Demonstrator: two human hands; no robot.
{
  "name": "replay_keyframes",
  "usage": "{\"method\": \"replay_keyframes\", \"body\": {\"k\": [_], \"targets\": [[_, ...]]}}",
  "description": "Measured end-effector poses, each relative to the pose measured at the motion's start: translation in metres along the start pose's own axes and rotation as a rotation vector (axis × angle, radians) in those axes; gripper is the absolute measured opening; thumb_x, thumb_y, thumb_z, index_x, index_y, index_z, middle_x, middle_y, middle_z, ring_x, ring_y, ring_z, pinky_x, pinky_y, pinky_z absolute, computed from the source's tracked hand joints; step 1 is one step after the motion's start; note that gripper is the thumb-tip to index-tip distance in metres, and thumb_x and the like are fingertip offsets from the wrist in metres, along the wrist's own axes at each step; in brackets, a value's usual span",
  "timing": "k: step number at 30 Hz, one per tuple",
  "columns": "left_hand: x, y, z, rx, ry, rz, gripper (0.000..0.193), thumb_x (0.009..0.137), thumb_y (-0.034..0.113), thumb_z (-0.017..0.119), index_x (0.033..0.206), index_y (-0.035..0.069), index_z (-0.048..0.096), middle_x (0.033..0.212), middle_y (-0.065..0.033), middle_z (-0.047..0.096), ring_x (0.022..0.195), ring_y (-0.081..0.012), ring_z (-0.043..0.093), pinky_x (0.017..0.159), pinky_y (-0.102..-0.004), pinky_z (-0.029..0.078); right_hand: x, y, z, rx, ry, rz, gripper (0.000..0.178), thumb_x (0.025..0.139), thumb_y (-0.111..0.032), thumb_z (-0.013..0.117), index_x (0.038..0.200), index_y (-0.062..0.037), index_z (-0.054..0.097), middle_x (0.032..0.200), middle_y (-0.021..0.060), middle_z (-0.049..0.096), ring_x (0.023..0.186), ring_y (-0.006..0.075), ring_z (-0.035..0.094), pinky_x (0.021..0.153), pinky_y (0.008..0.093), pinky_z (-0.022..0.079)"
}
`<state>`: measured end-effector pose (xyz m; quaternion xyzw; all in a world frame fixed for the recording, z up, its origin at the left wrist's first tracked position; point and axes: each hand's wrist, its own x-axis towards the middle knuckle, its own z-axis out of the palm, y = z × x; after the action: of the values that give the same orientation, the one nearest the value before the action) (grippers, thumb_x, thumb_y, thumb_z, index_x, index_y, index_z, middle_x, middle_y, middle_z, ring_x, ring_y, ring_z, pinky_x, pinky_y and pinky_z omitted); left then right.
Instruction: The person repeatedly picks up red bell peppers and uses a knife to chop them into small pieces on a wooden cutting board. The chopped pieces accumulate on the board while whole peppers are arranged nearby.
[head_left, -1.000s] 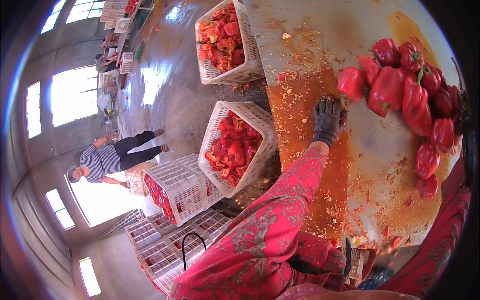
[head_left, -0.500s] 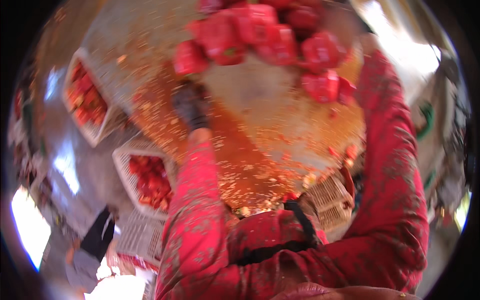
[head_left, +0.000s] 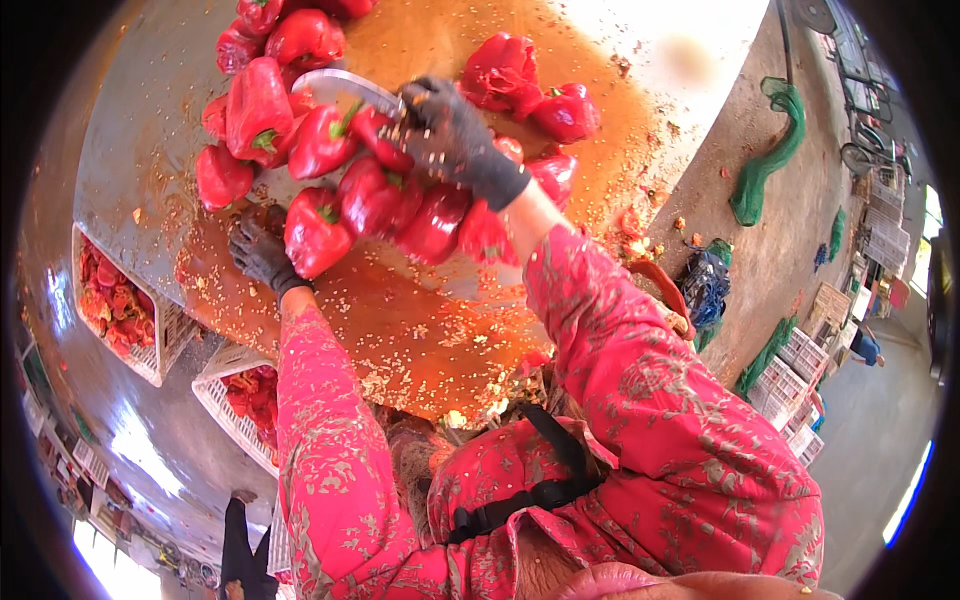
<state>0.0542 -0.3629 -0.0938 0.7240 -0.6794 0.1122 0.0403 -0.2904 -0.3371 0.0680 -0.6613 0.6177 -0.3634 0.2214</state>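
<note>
My right hand point(head_left: 440, 140), in a dark grey glove, is closed round the handle of a curved knife point(head_left: 345, 84). Its pale blade points left over the pile, just above the red bell peppers point(head_left: 320, 142). Beside the front left of that pile, my left hand point(head_left: 262, 250), also gloved, rests low over the table with its fingers apart, close to a bell pepper point(head_left: 316, 232). It holds nothing that I can see. Several peppers lie under and around my right hand and wrist, partly hidden by them.
Seeds and orange-brown juice cover much of the metal table point(head_left: 390, 335). White crates of red pepper pieces stand left of it, one farther point(head_left: 160, 345) and one nearer point(head_left: 235, 415). Green netting point(head_left: 770, 160) lies on the floor at right. A person's dark-clothed legs point(head_left: 240, 540) show at lower left.
The view has swung, so peppers and table sit differently. My right arm has come in from the far right, bringing the knife over the pile. My left hand is now beside the peppers' left end.
</note>
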Motion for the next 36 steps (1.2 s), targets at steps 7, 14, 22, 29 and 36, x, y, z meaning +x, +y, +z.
{"method": "replay_keyframes", "body": {"k": [7, 14, 22, 29, 36], "targets": [[-0.006, 0.023, -0.045, -0.092, 0.031, -0.006, 0.045, 0.072, 0.035, 0.062, 0.113, 0.021, 0.051, 0.113, -0.0083, 0.051, 0.107, -0.0295, 0.046, 0.086, -0.0444, 0.040, -0.033, 0.009, -0.063, 0.505, -0.273, 0.287, 0.022, 0.073, 0.000, 0.063, 0.094, -0.0005, 0.057, 0.087, 0.0038, 0.057, 0.082, 0.0119, 0.056, 0.071, 0.0257, 0.047], [0.000, 0.034, -0.043, -0.036, -0.051, 0.008, 0.050, 0.073, 0.035, 0.060, 0.118, 0.019, 0.046, 0.119, -0.0103, 0.049, 0.112, -0.0304, 0.043, 0.090, -0.0438, 0.038, 0.023, 0.145, -0.132, 0.117, -0.361, 0.478, 0.028, 0.082, -0.010, 0.058, 0.108, 0.0009, 0.055, 0.096, 0.0023, 0.056, 0.090, 0.0094, 0.049, 0.084, 0.0233, 0.044], [-0.001, 0.020, -0.036, -0.005, -0.063, 0.048, 0.061, 0.068, 0.043, 0.061, 0.121, 0.016, 0.046, 0.119, -0.0144, 0.047, 0.110, -0.0343, 0.043, 0.091, -0.0474, 0.036, -0.025, 0.096, -0.057, 0.296, -0.508, 0.150, 0.033, 0.080, -0.016, 0.066, 0.108, -0.0023, 0.057, 0.100, 0.0088, 0.059, 0.092, 0.0173, 0.054, 0.082, 0.0300, 0.043], [-0.003, 0.032, -0.052, -0.100, -0.028, 0.029, 0.054, 0.076, 0.042, 0.056, 0.119, 0.012, 0.048, 0.119, -0.0148, 0.047, 0.107, -0.0346, 0.044, 0.088, -0.0474, 0.036, 0.120, 0.067, -0.054, 0.629, -0.223, 0.164, 0.033, 0.084, -0.030, 0.057, 0.102, -0.0031, 0.059, 0.097, 0.0100, 0.060, 0.089, 0.0188, 0.055, 0.077, 0.0314, 0.043], [-0.002, 0.038, -0.066, -0.227, 0.032, 0.031, 0.051, 0.078, 0.041, 0.052, 0.119, 0.011, 0.049, 0.119, -0.0141, 0.048, 0.108, -0.0344, 0.044, 0.089, -0.0474, 0.036, 0.306, 0.031, 0.034, -0.239, -0.260, -0.131, 0.028, 0.080, -0.031, 0.060, 0.089, -0.0047, 0.059, 0.077, 0.0117, 0.060, 0.069, 0.0218, 0.055, 0.063, 0.0336, 0.045]]}}
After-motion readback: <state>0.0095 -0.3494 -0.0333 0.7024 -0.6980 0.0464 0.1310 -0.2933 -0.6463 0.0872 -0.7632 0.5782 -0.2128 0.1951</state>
